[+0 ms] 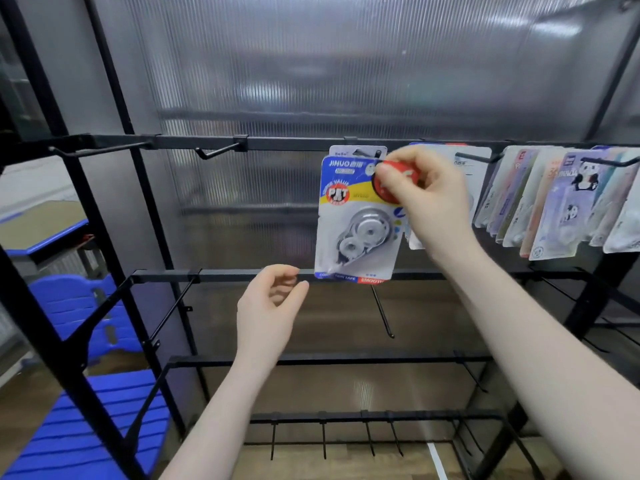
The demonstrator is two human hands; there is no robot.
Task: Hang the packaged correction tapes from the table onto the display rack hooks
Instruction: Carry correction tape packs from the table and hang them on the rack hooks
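Note:
A blue, white and yellow correction tape package point(353, 220) hangs in front of another pack on a hook point(372, 154) of the black display rack's top bar point(277, 143). My right hand point(426, 195) pinches the package's upper right corner, by its red round label. Below and to the left, my left hand point(273, 306) hovers with loosely curled fingers, holding nothing, near the package's bottom edge. More packaged tapes point(561, 202) hang on hooks to the right.
Two bare hooks point(218, 152) stick out of the top bar on the left. Lower bars point(242, 275) carry more bare hooks. A blue chair point(86, 427) and a blue-edged table point(38, 230) stand at left behind the rack frame.

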